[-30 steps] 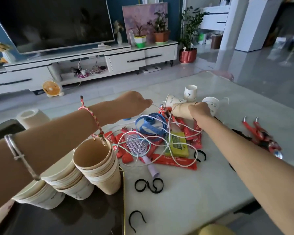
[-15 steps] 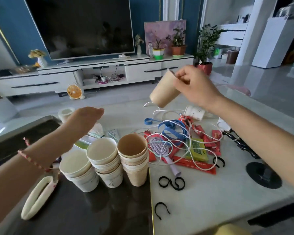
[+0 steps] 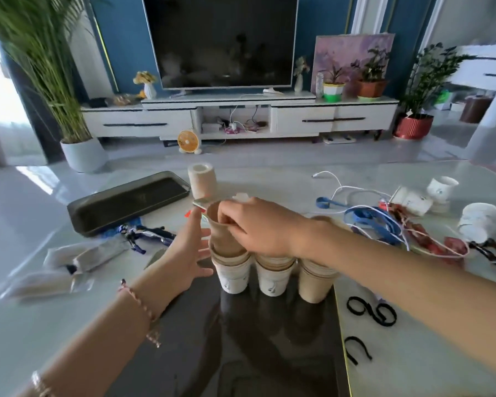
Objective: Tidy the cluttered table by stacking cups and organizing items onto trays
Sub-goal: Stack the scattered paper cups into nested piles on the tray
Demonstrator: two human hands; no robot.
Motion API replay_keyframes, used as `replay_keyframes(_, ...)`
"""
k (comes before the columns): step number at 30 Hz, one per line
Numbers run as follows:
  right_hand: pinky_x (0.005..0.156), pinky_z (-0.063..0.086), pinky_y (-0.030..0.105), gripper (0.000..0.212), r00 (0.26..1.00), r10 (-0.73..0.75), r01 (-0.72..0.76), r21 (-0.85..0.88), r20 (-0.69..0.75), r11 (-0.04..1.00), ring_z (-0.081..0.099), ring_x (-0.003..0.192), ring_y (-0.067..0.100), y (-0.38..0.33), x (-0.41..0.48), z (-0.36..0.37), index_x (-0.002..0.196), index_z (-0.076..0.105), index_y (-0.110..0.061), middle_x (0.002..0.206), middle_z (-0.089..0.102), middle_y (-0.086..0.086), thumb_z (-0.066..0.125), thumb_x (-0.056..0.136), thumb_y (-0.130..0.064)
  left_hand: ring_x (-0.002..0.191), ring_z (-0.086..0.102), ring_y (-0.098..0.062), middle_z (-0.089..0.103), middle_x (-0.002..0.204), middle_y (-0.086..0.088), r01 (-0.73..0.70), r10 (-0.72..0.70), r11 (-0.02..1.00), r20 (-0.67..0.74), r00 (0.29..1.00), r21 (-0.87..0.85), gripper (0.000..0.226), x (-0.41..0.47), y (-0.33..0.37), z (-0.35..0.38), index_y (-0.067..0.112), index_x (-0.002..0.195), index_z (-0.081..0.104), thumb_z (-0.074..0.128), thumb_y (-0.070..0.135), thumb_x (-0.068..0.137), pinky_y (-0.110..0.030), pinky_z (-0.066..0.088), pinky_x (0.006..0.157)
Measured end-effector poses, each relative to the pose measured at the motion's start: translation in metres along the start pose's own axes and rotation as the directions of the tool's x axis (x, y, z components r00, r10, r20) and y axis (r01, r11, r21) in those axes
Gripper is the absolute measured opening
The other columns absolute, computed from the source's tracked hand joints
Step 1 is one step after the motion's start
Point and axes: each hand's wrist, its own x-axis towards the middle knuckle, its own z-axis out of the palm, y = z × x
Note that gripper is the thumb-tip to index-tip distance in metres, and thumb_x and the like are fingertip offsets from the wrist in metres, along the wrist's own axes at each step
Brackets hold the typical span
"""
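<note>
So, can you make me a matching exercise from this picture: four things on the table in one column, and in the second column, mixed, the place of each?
Things:
1. brown cup
2. roll
3. black loops
4. blue ribbon

Places:
A. tangled with the white cable
B. upright by the far tray
C. held by the right hand, in the left stack
D. flat, right of the near tray

Pairs: 1-C, 2-B, 3-D, 4-A.
</note>
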Motion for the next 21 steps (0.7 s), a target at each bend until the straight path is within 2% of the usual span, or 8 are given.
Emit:
replay_keyframes(4, 0.079, 0.041, 0.029, 0.031, 0.996, 0.02, -0.022, 0.017, 0.092, 1.0, 0.055, 0.1, 0.022, 0.002, -0.002, 0.003, 0.119, 0.049, -0.013, 0.113, 0.059, 0.006, 0.054, 0.092, -0.027, 0.113, 0.047, -0.023, 0.055, 0.114, -0.007, -0.056, 0.06, 0.994, -0.051, 0.997, 0.093, 0.054, -0.004, 0.003, 0.004, 0.013, 0.109, 0.055, 0.022, 0.053, 0.096, -0.042, 0.033, 0.096)
replay_keyframes(7, 0.085, 0.044, 0.029, 0.028, 0.997, 0.073, -0.076, 0.093, 0.027, 0.993, 0.058, 0.1, 0.019, 0.011, -0.004, -0.011, 0.121, 0.052, -0.015, 0.114, 0.062, 0.007, 0.051, 0.094, -0.02, 0.081, 0.047, -0.017, 0.05, 0.082, -0.002, -0.238, 0.293, 0.931, -0.177, 0.94, 0.276, 0.03, -0.006, 0.015, 0.011, 0.015, 0.087, 0.051, 0.031, 0.034, 0.099, -0.031, 0.036, 0.071)
replay_keyframes(9, 0.086, 0.046, 0.028, 0.024, 0.994, 0.103, -0.099, 0.114, -0.036, 0.989, 0.06, 0.096, 0.017, 0.02, -0.009, -0.023, 0.116, 0.057, -0.013, 0.11, 0.065, 0.006, 0.052, 0.093, -0.016, 0.07, 0.044, -0.014, 0.045, 0.072, 0.002, -0.36, 0.436, 0.866, -0.172, 0.883, 0.347, 0.027, -0.009, 0.025, 0.021, 0.019, 0.072, 0.048, 0.039, 0.025, 0.097, -0.028, 0.034, 0.061)
replay_keyframes(13, 0.069, 0.043, 0.005, 0.013, 0.94, 0.221, -0.147, 0.278, -0.258, 0.949, 0.06, 0.075, -0.001, 0.05, -0.042, -0.046, 0.096, 0.065, -0.016, 0.083, 0.067, -0.006, 0.055, 0.09, -0.01, 0.082, 0.051, -0.019, 0.057, 0.088, -0.004, -0.487, 0.538, 0.782, -0.028, 0.842, 0.388, 0.012, -0.012, 0.043, 0.059, 0.017, 0.097, 0.06, 0.049, 0.015, 0.092, -0.028, 0.039, 0.076)
replay_keyframes(15, 0.065, 0.045, 0.004, 0.013, 0.9, 0.316, -0.201, 0.357, -0.299, 0.912, 0.061, 0.072, -0.007, 0.07, -0.067, -0.058, 0.091, 0.064, -0.02, 0.079, 0.067, -0.01, 0.055, 0.089, -0.011, 0.088, 0.054, -0.019, 0.06, 0.097, -0.004, -0.514, 0.537, 0.759, 0.064, 0.841, 0.398, 0.012, -0.012, 0.05, 0.084, 0.018, 0.096, 0.06, 0.05, 0.013, 0.091, -0.029, 0.043, 0.083)
replay_keyframes(18, 0.062, 0.047, 0.008, 0.012, 0.83, 0.479, -0.357, 0.387, -0.287, 0.85, 0.062, 0.069, -0.003, 0.112, -0.109, -0.077, 0.088, 0.063, -0.022, 0.079, 0.067, -0.008, 0.057, 0.088, -0.012, 0.077, 0.049, -0.017, 0.056, 0.085, -0.002, -0.531, 0.492, 0.715, 0.213, 0.844, 0.455, 0.012, -0.011, 0.06, 0.127, 0.019, 0.084, 0.059, 0.051, 0.012, 0.09, -0.025, 0.039, 0.069)
replay_keyframes(19, 0.061, 0.047, 0.009, 0.012, 0.805, 0.533, -0.398, 0.429, -0.26, 0.811, 0.062, 0.067, -0.001, 0.123, -0.115, -0.079, 0.087, 0.062, -0.02, 0.079, 0.067, -0.005, 0.057, 0.088, -0.01, 0.074, 0.046, -0.017, 0.055, 0.082, -0.002, -0.53, 0.475, 0.711, 0.241, 0.846, 0.462, 0.013, -0.01, 0.065, 0.131, 0.018, 0.082, 0.059, 0.051, 0.012, 0.09, -0.025, 0.036, 0.066)
replay_keyframes(21, 0.058, 0.049, 0.014, 0.012, 0.671, 0.716, -0.451, 0.661, -0.191, 0.599, 0.061, 0.061, 0.007, 0.158, -0.15, -0.088, 0.086, 0.06, -0.013, 0.078, 0.065, 0.005, 0.054, 0.09, -0.004, 0.072, 0.044, -0.018, 0.052, 0.081, -0.005, -0.531, 0.419, 0.699, 0.326, 0.847, 0.48, 0.015, -0.006, 0.072, 0.164, 0.016, 0.079, 0.058, 0.05, 0.011, 0.09, -0.026, 0.035, 0.064)
